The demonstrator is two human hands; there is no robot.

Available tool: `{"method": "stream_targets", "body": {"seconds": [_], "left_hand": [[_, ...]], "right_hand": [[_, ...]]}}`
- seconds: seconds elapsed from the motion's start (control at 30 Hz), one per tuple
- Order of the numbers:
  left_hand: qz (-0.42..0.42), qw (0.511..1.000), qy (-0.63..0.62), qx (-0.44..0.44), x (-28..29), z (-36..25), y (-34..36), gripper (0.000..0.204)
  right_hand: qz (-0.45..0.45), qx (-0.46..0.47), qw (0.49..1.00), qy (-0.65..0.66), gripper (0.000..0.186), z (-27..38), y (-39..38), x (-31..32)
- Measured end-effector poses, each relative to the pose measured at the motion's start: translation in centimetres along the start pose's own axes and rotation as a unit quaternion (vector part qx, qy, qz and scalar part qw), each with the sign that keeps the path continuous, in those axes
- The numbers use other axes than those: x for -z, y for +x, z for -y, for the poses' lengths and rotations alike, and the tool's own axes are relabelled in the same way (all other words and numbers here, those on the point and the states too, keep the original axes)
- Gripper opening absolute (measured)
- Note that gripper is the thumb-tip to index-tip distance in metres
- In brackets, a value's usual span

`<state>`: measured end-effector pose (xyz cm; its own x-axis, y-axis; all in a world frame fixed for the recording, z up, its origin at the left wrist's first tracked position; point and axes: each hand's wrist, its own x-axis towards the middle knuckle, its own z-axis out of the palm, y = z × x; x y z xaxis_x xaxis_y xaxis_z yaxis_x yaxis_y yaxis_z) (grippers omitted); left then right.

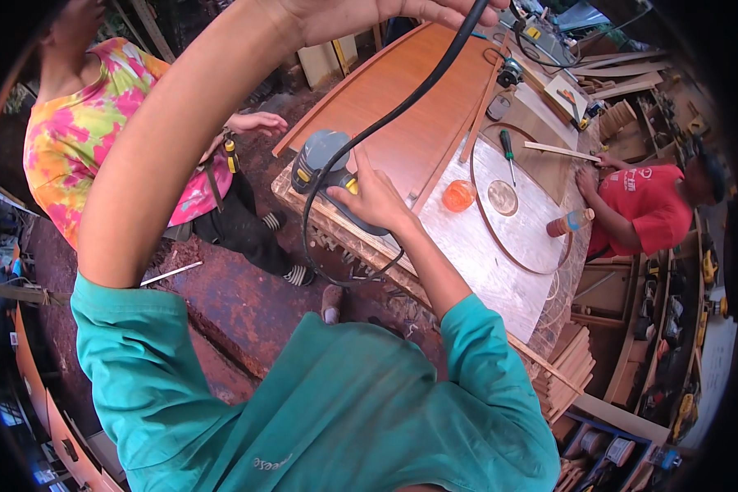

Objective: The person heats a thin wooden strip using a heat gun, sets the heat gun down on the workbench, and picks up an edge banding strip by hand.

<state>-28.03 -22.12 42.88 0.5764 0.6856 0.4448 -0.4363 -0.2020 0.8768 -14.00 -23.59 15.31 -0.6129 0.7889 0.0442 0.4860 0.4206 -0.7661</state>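
Note:
My left arm is raised across the view, and my left hand is partly cut off by the top edge. Its fingers lie along and behind a thick black power cord, holding it up. The cord curves down to a grey and black power sander with yellow parts, on the workbench's near left corner. My right hand is closed round the sander's body, one finger stretched along it. Under and beyond the sander lies a large reddish-brown wooden panel.
Across the bench, a person in red handles a thin wood strip. Another person in a tie-dye shirt stands left. A screwdriver, orange container, bottle and curved strip lie on the bench.

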Motion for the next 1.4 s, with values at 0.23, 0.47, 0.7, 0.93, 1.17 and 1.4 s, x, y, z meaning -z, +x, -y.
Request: {"method": "stream_targets", "body": {"seconds": [0.23,0.47,0.7,0.93,1.17,1.4], "left_hand": [[-0.022,0.999,-0.01,0.03,0.7,-0.2,-0.2,0.096],[-0.056,0.997,0.033,0.045,1.0,-0.4,-0.1,0.093],[-0.042,0.995,0.078,0.045,2.3,-1.4,-1.4,0.094],[-0.005,0.997,0.051,0.057,2.8,-1.1,-0.2,0.093],[-0.014,0.994,0.093,0.055,2.5,-1.3,-0.1,0.093],[-0.015,0.994,0.087,0.069,2.3,-0.9,0.1,0.092]], "right_hand": [[-0.017,0.018,1.0,-0.009,0.108,0.4,1.7,-0.2],[-0.013,0.06,0.998,-0.024,0.108,0.5,3.5,-0.6],[0.023,0.077,0.996,-0.032,0.109,2.9,5.0,-1.2],[0.005,0.095,0.993,-0.07,0.11,2.1,5.9,-1.0],[0.026,0.087,0.992,-0.089,0.111,3.1,5.5,-0.5],[0.019,0.11,0.991,-0.077,0.11,2.2,6.5,-0.7]]}}
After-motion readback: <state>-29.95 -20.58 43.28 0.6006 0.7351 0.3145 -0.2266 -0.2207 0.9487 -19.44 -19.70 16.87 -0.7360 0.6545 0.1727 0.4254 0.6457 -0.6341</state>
